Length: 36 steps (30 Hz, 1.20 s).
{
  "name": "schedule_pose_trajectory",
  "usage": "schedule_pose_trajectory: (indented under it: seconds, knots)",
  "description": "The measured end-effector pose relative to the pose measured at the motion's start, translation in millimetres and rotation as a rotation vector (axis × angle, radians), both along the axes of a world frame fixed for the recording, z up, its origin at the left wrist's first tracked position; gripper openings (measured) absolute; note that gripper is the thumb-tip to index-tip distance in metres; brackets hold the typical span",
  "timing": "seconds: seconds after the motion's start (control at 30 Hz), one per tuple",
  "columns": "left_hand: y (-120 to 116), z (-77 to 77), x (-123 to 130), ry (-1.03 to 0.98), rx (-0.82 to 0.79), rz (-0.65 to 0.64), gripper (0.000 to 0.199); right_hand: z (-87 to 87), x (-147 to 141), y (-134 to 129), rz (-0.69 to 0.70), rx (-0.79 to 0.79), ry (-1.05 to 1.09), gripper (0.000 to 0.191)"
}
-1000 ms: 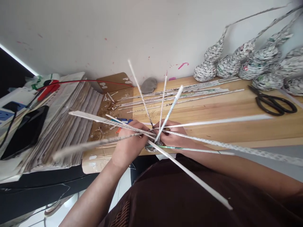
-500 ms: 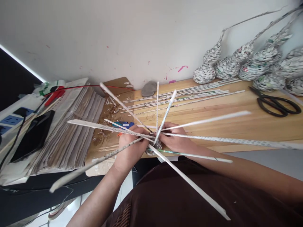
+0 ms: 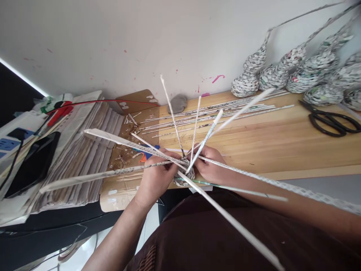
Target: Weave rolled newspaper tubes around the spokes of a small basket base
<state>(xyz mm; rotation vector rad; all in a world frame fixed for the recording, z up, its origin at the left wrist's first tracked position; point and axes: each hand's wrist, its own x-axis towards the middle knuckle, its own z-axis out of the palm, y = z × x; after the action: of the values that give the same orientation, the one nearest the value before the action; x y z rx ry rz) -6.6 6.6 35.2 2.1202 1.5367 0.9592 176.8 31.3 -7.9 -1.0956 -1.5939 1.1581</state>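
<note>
Between my hands, at the table's front edge, is a small woven paper base (image 3: 184, 181) with several rolled paper sticks (image 3: 222, 212) fanning out from it in all directions. My left hand (image 3: 158, 175) is closed at the base's left side, thumb and fingers pinching the weave where sticks cross. On the right side, my right hand (image 3: 210, 165) is closed with its fingertips at the base's rim and the foot of the sticks. Part of its fingers is hidden behind a pale blue patterned stick (image 3: 207, 139).
Loose paper sticks (image 3: 214, 116) and a grey stone-like lump (image 3: 178, 104) lie at the back. Black scissors (image 3: 332, 119) and woven gourd shapes (image 3: 296, 73) are at right. Stacked paper (image 3: 84, 158), a phone (image 3: 35, 162) and a power strip (image 3: 9, 145) stand left.
The woven base has turned a little in my hands, so the sticks point differently. The upper left stick stands steeper and the right one tilts up. Both hands stay closed on the piece.
</note>
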Motion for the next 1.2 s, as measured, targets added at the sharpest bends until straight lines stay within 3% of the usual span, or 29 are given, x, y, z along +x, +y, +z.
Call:
schedule_pose_trajectory:
  seconds: [0.17, 0.27, 0.5, 0.73, 0.97, 1.2]
  knots:
    - [1, -0.2, -3, 0.015, -0.063, 0.038, 0.008, 0.8, -3, -2, 0.014, -0.039, 0.025, 0.006]
    - [0, -0.1, -1, 0.03, -0.023, 0.059, 0.008, 1.3, -4, -4, 0.047, -0.047, 0.06, 0.009]
    - [-5, -1.5, -2, -0.016, 0.007, 0.088, 0.009, 5.5, -4, -12, 0.008, -0.218, 0.133, 0.011]
    - [-8, -6.0, -4, -0.097, 0.043, 0.081, 0.01, 3.6, -4, -21, 0.033, -0.002, 0.118, 0.017]
    - [-8, -8.6, -5, -0.12, -0.059, 0.041, 0.014, 3.6, -4, -23, 0.057, 0.123, 0.05, 0.018]
    - [-3, -9.1, -9, -0.047, -0.016, -0.034, 0.012, 10.3, -1, -24, 0.102, 0.085, 0.054, 0.014]
